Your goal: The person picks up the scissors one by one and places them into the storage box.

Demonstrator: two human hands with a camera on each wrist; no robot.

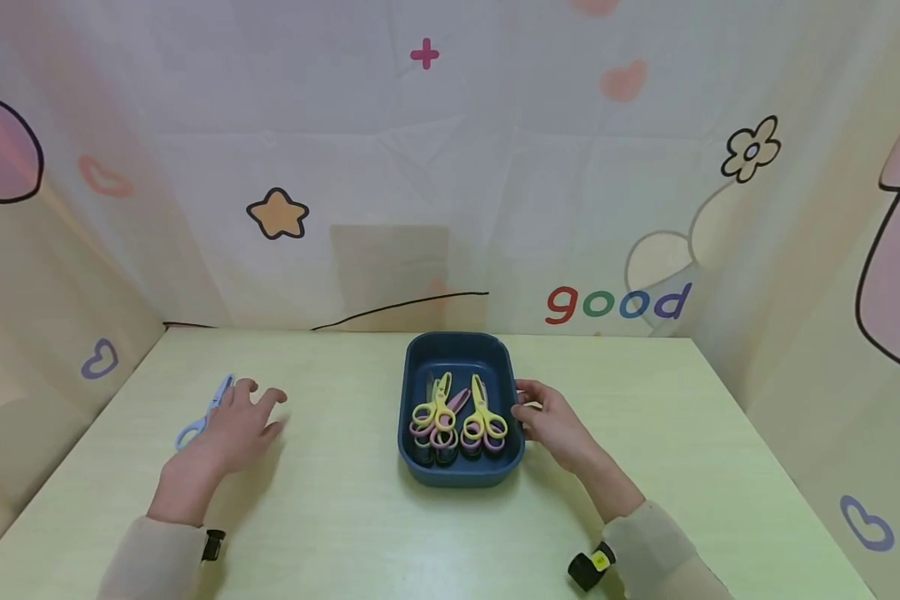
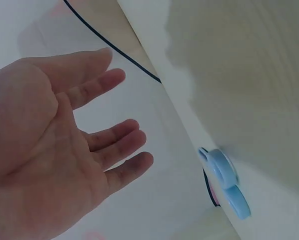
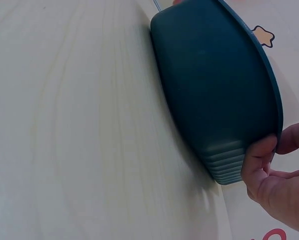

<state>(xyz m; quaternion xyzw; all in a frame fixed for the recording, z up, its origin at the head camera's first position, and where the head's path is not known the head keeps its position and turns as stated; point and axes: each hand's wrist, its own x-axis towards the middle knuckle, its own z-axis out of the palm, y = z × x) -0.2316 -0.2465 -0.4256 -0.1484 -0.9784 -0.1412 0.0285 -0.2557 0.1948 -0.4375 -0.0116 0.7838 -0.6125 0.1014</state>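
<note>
Light blue scissors [image 1: 212, 412] lie at the left of the table, partly hidden in the head view by my left hand [image 1: 236, 425]. That hand hovers over the table with fingers spread and holds nothing; in the left wrist view the scissors' blue handles [image 2: 222, 170] show beyond the fingertips. My right hand [image 1: 558, 425] pinches the right rim of a dark blue plastic bin [image 1: 461, 477]. In the right wrist view, the thumb lies against the bin's outer wall [image 3: 214, 80] and the fingers reach over its rim. Inside are several scissors, among them yellow ones [image 1: 484, 421] and pink ones.
The light wooden table [image 1: 330, 533] ends at a printed curtain [image 1: 390, 167] at the back and on both sides. A black strap buckle hangs at each wrist.
</note>
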